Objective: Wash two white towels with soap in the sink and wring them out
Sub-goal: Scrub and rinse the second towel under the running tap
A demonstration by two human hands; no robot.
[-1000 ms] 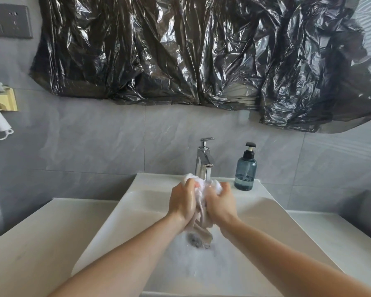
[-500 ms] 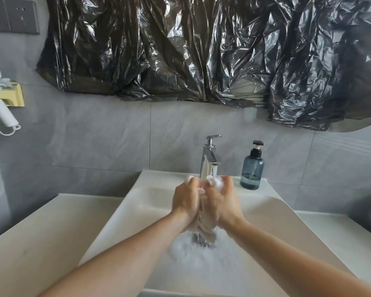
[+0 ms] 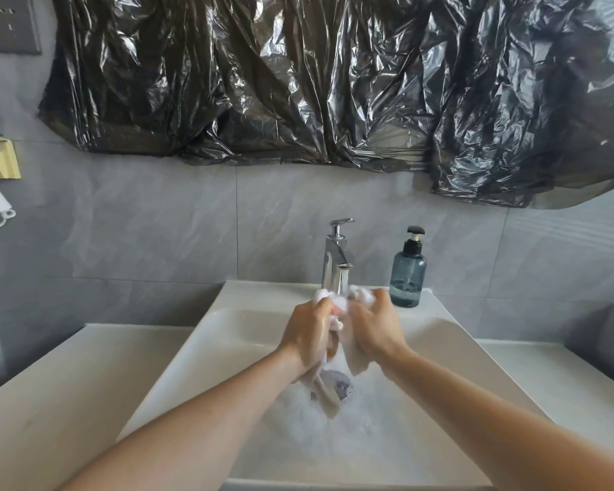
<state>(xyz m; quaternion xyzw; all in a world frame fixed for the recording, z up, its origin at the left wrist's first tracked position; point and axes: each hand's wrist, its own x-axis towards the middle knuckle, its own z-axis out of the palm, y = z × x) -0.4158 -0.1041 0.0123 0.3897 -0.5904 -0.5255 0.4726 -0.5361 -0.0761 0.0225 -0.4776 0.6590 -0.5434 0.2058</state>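
My fingers (image 3: 321, 306) on both hands gripped one bunched white towel (image 3: 337, 301) over the sink (image 3: 227, 334). Its tail hung into suds (image 3: 298, 419) near the drain (image 3: 339, 384), below the faucet (image 3: 337, 256) at the sink's back edge.

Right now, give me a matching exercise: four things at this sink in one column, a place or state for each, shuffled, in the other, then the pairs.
Things:
1. towel
2. soap bottle
3. tap
4. suds

Places or states:
A. stands on the sink's back ledge, right of the tap
B. lie in the basin below the hands
C. gripped by the left hand and right hand
D. rises behind the hands, at the middle of the back ledge

Pairs: 1-C, 2-A, 3-D, 4-B
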